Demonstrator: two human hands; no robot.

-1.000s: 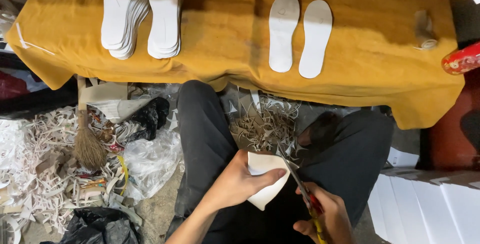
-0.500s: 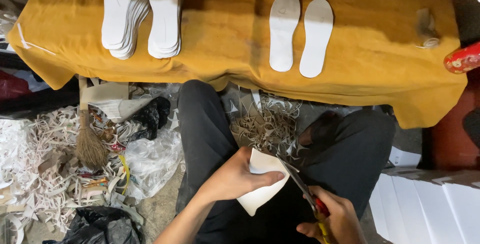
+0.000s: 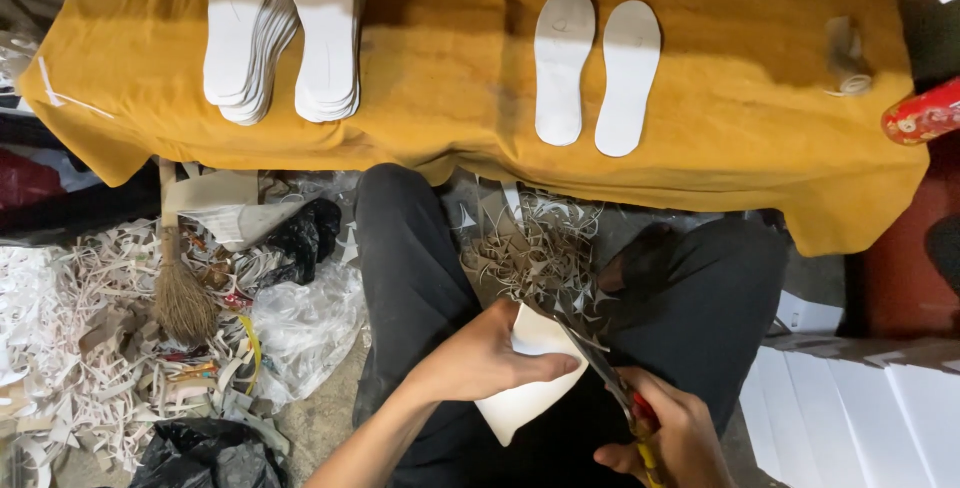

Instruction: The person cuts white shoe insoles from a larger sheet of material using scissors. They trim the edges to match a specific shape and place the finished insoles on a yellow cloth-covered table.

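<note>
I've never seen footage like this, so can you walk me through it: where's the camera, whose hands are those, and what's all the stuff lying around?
There is no machine here. The camera sits on a person's head and looks down, so you see their own arms and their dark-trousered legs from above.

The left hand grips a white sheet, thumb across its face. The right hand holds scissors with red and yellow handles, the blades at the sheet's right edge.

Above the knees lies a yellow cloth. On it are two stacks of white insoles at the left, a single pair of insoles in the middle, and a small roll at the right.

On the floor are trimmings, a hand broom, plastic bags and, at the right, stacked white sheets.
</note>
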